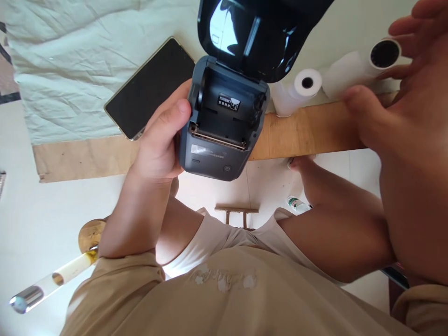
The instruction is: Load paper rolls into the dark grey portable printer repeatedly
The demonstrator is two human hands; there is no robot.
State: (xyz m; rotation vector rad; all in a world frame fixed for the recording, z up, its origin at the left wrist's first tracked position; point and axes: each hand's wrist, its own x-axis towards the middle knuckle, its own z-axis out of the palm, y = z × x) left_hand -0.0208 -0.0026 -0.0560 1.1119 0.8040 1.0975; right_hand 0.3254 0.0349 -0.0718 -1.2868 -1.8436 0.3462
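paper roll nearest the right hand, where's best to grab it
Probably around the middle of its white barrel, from above. The paper roll lies on its side on the table, dark core end facing out, and the right hand already hovers over it, fingers spread.

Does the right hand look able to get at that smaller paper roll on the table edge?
Probably yes: the right hand already touches the larger roll, and the smaller paper roll stands just beside it, nothing between.

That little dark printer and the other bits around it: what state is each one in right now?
Printer: lid up, paper bay empty, held in the left hand.
Lid: swung fully open.
Phone: screen dark, flat on the cloth.
Paper roll: lying on its side, right hand closing on it.
Second paper roll: on the table edge, untouched.
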